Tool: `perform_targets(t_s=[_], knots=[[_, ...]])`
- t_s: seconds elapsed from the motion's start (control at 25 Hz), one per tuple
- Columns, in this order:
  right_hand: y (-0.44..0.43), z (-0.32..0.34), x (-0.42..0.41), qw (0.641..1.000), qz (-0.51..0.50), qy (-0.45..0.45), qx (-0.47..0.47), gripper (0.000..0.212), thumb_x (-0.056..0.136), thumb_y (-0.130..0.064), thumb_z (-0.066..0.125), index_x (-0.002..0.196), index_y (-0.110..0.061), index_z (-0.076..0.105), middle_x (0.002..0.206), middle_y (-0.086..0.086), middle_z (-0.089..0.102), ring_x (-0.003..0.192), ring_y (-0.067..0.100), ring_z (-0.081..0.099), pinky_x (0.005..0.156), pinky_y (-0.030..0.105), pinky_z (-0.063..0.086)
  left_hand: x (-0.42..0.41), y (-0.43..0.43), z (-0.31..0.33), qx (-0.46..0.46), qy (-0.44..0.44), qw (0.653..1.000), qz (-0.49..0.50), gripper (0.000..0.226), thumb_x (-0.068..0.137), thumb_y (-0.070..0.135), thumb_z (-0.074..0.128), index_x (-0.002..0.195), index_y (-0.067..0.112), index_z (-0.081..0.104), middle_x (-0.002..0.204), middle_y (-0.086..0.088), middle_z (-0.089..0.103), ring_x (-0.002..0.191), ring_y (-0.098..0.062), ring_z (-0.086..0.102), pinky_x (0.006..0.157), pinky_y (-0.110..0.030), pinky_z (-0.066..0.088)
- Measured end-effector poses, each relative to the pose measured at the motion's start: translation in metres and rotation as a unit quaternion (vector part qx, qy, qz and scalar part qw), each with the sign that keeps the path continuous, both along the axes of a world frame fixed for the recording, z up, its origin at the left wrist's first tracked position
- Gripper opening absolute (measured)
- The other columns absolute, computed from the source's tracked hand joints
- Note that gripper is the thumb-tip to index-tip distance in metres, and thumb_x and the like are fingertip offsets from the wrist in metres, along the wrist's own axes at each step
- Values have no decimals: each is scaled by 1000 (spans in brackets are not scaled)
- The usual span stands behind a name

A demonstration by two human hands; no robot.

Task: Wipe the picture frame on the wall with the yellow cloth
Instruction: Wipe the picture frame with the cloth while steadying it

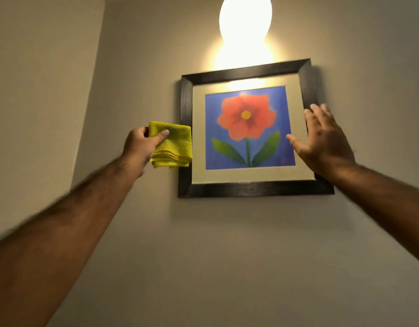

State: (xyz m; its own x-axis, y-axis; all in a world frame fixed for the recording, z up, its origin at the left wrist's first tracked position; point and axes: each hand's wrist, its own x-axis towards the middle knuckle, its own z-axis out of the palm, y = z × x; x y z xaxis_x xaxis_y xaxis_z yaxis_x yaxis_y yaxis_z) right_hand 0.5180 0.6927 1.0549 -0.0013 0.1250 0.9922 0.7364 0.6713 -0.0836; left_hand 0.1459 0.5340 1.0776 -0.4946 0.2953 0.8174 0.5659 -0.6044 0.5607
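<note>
Overhead, a glowing lamp sits on the plain beige wall directly above the picture frame, cut off by the top edge of view; its glare washes the frame's top rail and upper mat. Left of the frame, a room corner runs down where a second wall meets this one.

Frame: dark wood, pale mat, print of a red flower on blue. Hangs slightly skewed in this wide-angle view.

Left hand: closed on the yellow cloth, thumb pressed across its front, fingers behind. Cloth folded in several layers, its right edge overlapping the frame's left rail. Contact with the rail cannot be told.

Right hand: spread flat, fingers apart, holding nothing, lying over the frame's right rail and mat. Fingertips reach past the rail's outer edge; thumb points toward the print. Palm hides part of the right rail.

Both forearms blurred, the left more so.
</note>
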Motion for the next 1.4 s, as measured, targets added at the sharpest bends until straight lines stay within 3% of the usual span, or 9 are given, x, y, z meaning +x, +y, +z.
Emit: perform_targets(t_s=[0.2, 0.32, 0.4, 0.48, 0.6, 0.76, 0.88, 1.08, 1.4], knots=[[45, 18, 20, 994, -74, -59, -57, 102, 87, -76, 28, 161, -8, 11, 172, 8, 4, 159, 22, 2, 126, 41, 12, -3, 43, 56, 12, -1, 999, 41, 44, 79, 34, 81, 110, 4, 69, 113, -20, 74, 103, -36, 72, 94, -54, 58], [64, 9, 13, 992, -67, -64, -81, 113, 78, -86, 17, 162, -12, 2, 172, 2, -8, 159, 16, -5, 127, 40, 9, 2, 60, 60, 2, 35, 977, 208, 55, 76, 38, 82, 116, 4, 65, 119, -18, 70, 107, -35, 66, 90, -40, 55], [75, 1, 7, 994, -59, -57, -77, 112, 81, -88, 18, 162, -15, -5, 170, -1, -18, 158, 13, -12, 126, 38, 4, 9, 63, 53, 50, 93, 932, 347, 60, 72, 34, 85, 119, 9, 57, 126, -17, 60, 113, -36, 58, 87, -42, 50], [84, -3, 1, 996, -54, -42, -62, 110, 82, -89, 17, 161, -16, -10, 169, -3, -24, 156, 11, -17, 124, 35, 1, 13, 65, 48, 127, 237, 848, 457, 49, 71, 24, 84, 112, 11, 61, 121, -15, 59, 109, -37, 58, 84, -46, 52], [92, -9, -4, 997, -57, -23, -40, 109, 82, -86, 14, 161, -16, -12, 168, -3, -25, 156, 10, -20, 126, 34, -1, 16, 80, 27, 129, 415, 779, 451, 22, 85, 4, 70, 106, 1, 73, 114, -21, 70, 103, -42, 67, 87, -49, 58], [101, -17, -9, 998, -70, -2, -7, 107, 84, -83, 16, 162, -12, -4, 171, 1, -15, 158, 13, -14, 127, 35, 2, 9, 106, -37, 45, 400, 809, 429, 71, 100, 47, 45, 151, -2, 36, 161, -18, 35, 151, -33, 32, 123, -46, 30], [108, -18, -10, 997, -70, 8, 14, 107, 85, -84, 15, 162, -11, 0, 172, 3, -9, 158, 15, -8, 128, 37, 6, 7, 114, -80, 35, 376, 822, 426, 87, 97, 67, 23, 157, 5, 24, 167, -10, 22, 156, -25, 19, 126, -41, 22], [108, -16, -9, 997, -70, 5, 23, 109, 84, -84, 13, 162, -9, 1, 172, 5, -6, 159, 17, -6, 129, 38, 8, 11, 116, -121, 13, 373, 831, 413, 89, 96, 71, 24, 158, 6, 24, 168, -10, 22, 157, -23, 19, 125, -40, 24], [108, -17, -11, 996, -88, 8, 32, 110, 84, -84, 13, 161, -7, 3, 172, 8, -4, 159, 19, -4, 129, 40, 9, 25, 97, 94, -94, 332, 863, 370, 105, 84, 79, 17, 160, 8, 1, 171, -9, -3, 158, -23, -3, 128, -37, 0]])
